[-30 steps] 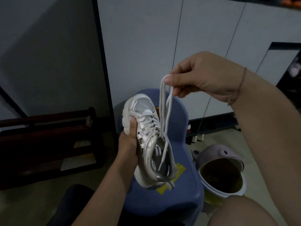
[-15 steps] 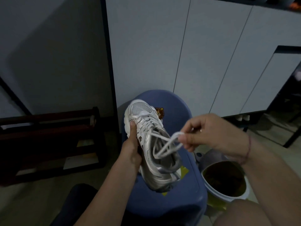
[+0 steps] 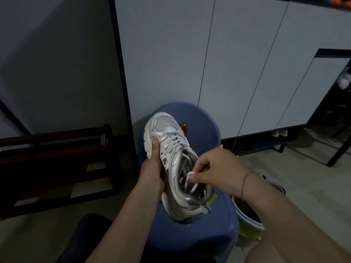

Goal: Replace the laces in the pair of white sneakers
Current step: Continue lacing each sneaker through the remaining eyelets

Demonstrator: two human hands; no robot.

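**Sneaker held over the chair, lace pinched at its mouth**

At the left edge a dark wooden rack (image 3: 57, 164) stands low against the wall, with a strip of bare floor (image 3: 28, 234) in front of it. A dark upright post (image 3: 121, 73) marks where the wall meets the pale cabinet doors (image 3: 247, 63), which fill the back as far as the right side.

The left hand (image 3: 152, 173) grips the white sneaker (image 3: 171, 154) from its left flank. The thumb presses on the upper just behind the toe, and the fingers curl under the sole, out of sight. The sneaker is held in the air over a blue chair (image 3: 199, 118), toe pointing away and heel tilted down toward the person. Its lace (image 3: 191, 179) is threaded through the front eyelets and slack at the opening.

The right hand (image 3: 218, 168) hovers over the shoe's mouth. Its thumb and forefinger are closed tight on a small loop of the lace, and the other fingers are curled in.

Just right of the chair, under the right forearm, sits a bin (image 3: 247, 219). Beyond it the floor is open as far as a dark table leg (image 3: 340, 149) near the right edge.
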